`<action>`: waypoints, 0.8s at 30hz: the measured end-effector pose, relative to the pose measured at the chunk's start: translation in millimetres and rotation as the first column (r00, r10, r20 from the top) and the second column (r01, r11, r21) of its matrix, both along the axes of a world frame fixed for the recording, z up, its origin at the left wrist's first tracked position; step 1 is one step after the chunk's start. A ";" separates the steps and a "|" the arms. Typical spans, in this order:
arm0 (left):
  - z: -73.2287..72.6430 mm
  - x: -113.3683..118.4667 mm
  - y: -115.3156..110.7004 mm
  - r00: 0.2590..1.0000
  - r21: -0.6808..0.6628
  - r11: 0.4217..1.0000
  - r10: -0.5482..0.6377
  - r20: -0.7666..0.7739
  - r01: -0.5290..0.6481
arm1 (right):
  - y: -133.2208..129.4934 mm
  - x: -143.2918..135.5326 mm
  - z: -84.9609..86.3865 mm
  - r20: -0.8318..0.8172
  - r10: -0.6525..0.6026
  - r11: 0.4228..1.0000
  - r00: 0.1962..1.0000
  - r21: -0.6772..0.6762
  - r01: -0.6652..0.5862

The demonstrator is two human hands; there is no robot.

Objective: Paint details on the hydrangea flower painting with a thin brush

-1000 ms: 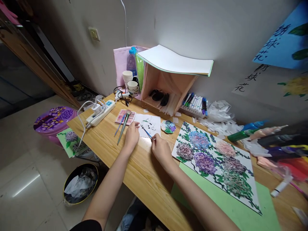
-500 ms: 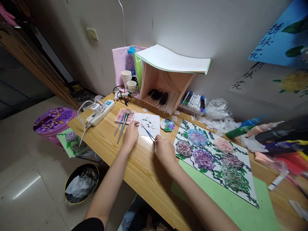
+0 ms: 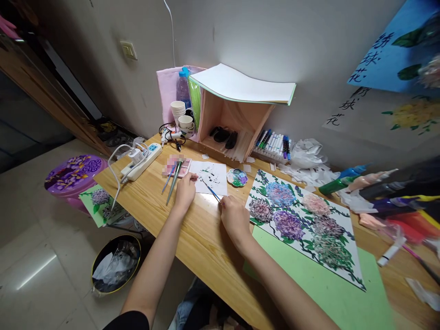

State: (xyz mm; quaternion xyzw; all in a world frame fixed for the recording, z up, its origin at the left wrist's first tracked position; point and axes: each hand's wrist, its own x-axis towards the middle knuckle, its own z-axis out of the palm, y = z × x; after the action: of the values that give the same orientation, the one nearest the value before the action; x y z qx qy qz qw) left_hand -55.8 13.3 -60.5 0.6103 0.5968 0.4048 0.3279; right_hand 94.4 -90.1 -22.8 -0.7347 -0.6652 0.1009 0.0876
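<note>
table point(image 3: 202, 256): runs across the middle, bare wood, bears the items below.
box point(image 3: 237, 114): stands at the back of table, open side forward, dark items inside, white pad point(image 3: 240, 82) on top.
green sheet point(image 3: 309, 279): lies at right, partly under painting.
painting point(image 3: 295, 217): lies flat right of the right hand; shows multicolored blooms with green leaves.
left hand point(image 3: 185, 190): released, fingers loosely bent, rests at the left edge of paper.
right hand point(image 3: 234, 217): grasps blue brush near the lower right corner of paper.
paper point(image 3: 216, 176): lies flat in front of box, between the hands; carries green and black dabs.
pink palette point(image 3: 184, 168): lies just left of paper, with two brushes point(image 3: 174, 182) leaning across.
round palette point(image 3: 237, 178): sits between paper and painting; holds green, purple and white paint.
blue brush point(image 3: 212, 191): slants from right hand, tip over paper; cannot tell whether touching.
</note>
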 end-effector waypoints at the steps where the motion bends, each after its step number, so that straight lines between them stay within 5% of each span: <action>1: 0.8 -0.1 -0.1 1.000 -0.004 1.000 -0.002 -0.004 0.002 | -1.4 0.6 -1.6 -0.007 0.002 1.000 1.000 0.002 -0.002; 12: 0.5 0.5 1.4 0.999 -0.025 0.999 0.020 -0.025 -0.021 | -14.0 13.9 12.2 -0.021 -0.076 0.995 0.997 0.067 0.077; 17: 2.7 1.2 0.4 0.999 -0.018 1.000 0.023 -0.029 -0.024 | 0.0 9.2 -1.4 -0.079 -0.029 0.982 0.996 0.186 0.044; 24: 2.1 0.9 0.6 0.998 -0.014 0.999 0.028 -0.063 -0.029 | 15.9 -7.3 -10.5 0.086 0.009 0.998 0.996 0.065 -0.015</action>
State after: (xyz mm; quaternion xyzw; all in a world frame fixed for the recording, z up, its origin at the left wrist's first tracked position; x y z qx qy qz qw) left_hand -54.8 13.9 -58.4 0.6116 0.6187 0.3854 0.3077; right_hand 87.1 -74.2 -33.3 -0.7311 -0.6756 0.0482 0.0825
